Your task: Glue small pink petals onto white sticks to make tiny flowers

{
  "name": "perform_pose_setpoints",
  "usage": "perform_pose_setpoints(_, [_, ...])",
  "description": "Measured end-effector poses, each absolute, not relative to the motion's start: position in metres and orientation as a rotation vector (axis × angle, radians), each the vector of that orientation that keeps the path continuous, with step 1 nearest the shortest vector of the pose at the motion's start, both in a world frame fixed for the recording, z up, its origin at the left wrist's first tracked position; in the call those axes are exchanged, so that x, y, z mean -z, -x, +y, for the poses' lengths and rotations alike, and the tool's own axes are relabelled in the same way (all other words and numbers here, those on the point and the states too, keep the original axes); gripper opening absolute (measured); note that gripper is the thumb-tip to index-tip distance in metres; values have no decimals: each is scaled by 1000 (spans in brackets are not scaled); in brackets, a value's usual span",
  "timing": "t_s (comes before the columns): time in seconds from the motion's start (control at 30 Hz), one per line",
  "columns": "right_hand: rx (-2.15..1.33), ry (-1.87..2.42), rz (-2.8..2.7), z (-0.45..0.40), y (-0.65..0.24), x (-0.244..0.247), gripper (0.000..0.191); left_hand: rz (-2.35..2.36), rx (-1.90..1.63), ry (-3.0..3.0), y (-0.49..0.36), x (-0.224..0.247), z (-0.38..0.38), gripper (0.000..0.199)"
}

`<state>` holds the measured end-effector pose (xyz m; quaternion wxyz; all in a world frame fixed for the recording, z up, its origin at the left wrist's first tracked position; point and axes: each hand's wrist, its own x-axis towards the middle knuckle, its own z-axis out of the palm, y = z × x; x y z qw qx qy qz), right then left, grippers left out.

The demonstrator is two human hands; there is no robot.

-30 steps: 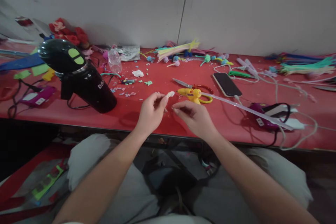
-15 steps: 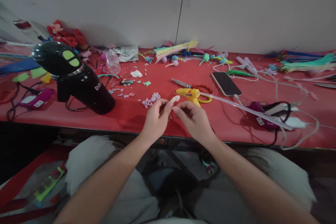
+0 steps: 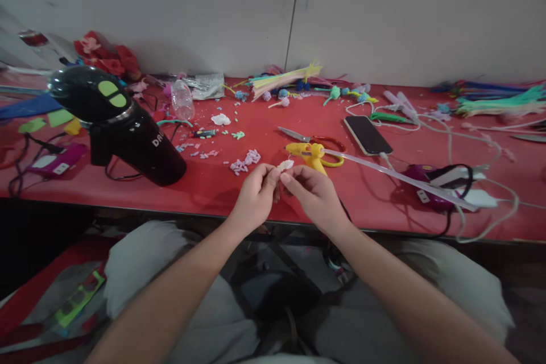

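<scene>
Between my fingertips is a small whitish fluffy piece (image 3: 285, 165), over the front edge of the red table (image 3: 205, 187). My left hand (image 3: 255, 193) pinches it from the left. My right hand (image 3: 313, 192) is closed at its right side, thumb and forefinger pressed together against it. Just behind the hands lies a yellow glue gun (image 3: 313, 152) with a long clear glue stick (image 3: 384, 169) in its back. Scissors (image 3: 328, 147) with red and yellow handles lie behind the glue gun. A pile of short lilac pieces (image 3: 246, 162) sits left of it.
A black tumbler (image 3: 149, 145) stands at the left, near a clear plastic bottle (image 3: 182, 101). To the right are a phone (image 3: 367, 135) with a white cable and a purple power strip (image 3: 426, 185). Pipe cleaners (image 3: 284, 81) lie along the wall.
The whitish piece has turned and sits slightly lower between my fingertips, with more white showing at its right end. Both hands have shifted only a little.
</scene>
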<state>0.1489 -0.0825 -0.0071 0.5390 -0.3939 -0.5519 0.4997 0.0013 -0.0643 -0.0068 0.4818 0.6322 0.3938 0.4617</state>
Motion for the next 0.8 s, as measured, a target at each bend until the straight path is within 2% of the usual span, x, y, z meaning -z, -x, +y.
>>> perform_pose_setpoints(0.2, [-1215, 964, -1314, -81, -150, 9, 42, 924, -1110, -1467, -3, 6, -65, 47])
perform_pose_setpoints(0.43, [-1084, 1124, -1287, -81, -154, 8, 33, 1005, -1157, -1474, 2, 2, -61, 41])
perform_pose_setpoints(0.8, [-758, 1134, -1506, -78, -175, -4, 27, 1087, -1194, -1646, 8, -1, -58, 30])
